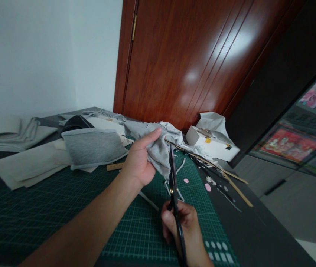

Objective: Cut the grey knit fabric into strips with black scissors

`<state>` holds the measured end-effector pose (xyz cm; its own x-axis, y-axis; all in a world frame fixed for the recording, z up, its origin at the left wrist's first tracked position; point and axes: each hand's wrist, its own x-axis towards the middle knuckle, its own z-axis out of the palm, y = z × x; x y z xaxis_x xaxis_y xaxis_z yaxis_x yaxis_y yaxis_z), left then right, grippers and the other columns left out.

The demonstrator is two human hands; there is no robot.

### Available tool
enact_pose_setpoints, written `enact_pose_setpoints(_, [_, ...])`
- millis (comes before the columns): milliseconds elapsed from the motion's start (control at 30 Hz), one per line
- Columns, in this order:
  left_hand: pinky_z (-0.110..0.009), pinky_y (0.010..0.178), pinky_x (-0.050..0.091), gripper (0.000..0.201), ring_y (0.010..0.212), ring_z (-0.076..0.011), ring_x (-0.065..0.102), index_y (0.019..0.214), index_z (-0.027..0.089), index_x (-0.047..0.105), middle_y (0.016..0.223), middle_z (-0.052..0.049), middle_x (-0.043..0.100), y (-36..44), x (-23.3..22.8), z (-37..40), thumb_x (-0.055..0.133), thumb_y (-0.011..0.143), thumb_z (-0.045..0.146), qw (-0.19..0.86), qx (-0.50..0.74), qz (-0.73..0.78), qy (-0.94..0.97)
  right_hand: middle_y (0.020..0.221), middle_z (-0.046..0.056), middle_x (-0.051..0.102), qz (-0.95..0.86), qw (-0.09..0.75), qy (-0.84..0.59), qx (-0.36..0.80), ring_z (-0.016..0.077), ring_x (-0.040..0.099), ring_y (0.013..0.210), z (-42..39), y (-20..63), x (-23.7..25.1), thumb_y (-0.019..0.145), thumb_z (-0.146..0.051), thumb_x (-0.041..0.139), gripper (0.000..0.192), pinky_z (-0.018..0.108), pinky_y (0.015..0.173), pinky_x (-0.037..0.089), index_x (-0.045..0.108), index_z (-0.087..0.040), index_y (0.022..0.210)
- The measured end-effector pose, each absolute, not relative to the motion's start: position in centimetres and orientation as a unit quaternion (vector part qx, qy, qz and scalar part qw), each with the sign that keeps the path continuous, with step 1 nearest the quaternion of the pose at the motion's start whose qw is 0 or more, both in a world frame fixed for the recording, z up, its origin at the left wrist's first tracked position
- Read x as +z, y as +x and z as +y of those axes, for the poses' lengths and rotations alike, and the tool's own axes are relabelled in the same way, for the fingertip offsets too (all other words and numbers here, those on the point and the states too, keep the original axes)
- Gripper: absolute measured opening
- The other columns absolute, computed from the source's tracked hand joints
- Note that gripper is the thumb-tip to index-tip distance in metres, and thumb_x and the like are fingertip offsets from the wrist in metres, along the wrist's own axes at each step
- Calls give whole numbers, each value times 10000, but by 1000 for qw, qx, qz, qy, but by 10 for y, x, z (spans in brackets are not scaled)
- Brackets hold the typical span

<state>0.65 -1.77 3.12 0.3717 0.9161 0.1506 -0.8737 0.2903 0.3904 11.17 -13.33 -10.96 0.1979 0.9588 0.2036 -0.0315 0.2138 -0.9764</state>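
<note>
My left hand [139,161] grips a crumpled piece of light grey fabric [159,154] above the cutting mat, thumb on top and fingers partly hidden behind the cloth. In my right hand [184,222] is a pair of black scissors [172,174], blades pointing away from me. Their blades lie along the right edge of the fabric; whether they are parted or closed on it I cannot tell. Thin grey fabric strips [149,201] lie on the green cutting mat [130,226] below the hands.
Folded grey cloth [95,146], pale fabric sheets [35,163] and a wooden ruler [115,167] lie at left. At right are a white box [210,142], wooden strips [238,189] and pink scraps [208,187]. A brown door [174,63] stands behind the table.
</note>
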Motion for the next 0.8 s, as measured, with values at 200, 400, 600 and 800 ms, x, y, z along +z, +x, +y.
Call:
enact_pose_setpoints(200, [-269,753,571,175,650,-139,703,831,105,731,782,-51,756,6,27,-18,745,706,-16,794,543,82,260,464,-57,509,-486,604,-482,408,65,402,351,-135,112,-108,785,-520,825,412,160,359,307,621,-171,712])
enact_pose_setpoints(400, [-274,693,581,90,619,-134,678,791,129,713,743,-26,739,7,28,-16,764,762,62,778,571,67,252,466,-60,497,-491,600,-478,412,60,400,354,-134,112,-107,786,-525,823,426,153,361,306,606,-170,694])
enact_pose_setpoints(600, [-337,833,580,300,801,-195,738,935,143,751,894,-57,778,3,26,-16,743,687,-25,767,548,8,334,459,-51,509,-498,609,-470,401,64,405,345,-133,113,-110,766,-539,830,438,153,349,318,612,-167,690])
enact_pose_setpoints(800, [-378,901,569,241,871,-223,744,853,129,735,904,-65,776,1,23,-15,727,673,-31,757,550,5,353,454,-51,514,-484,634,-456,395,61,404,345,-135,112,-114,760,-527,840,421,147,351,319,635,-165,705])
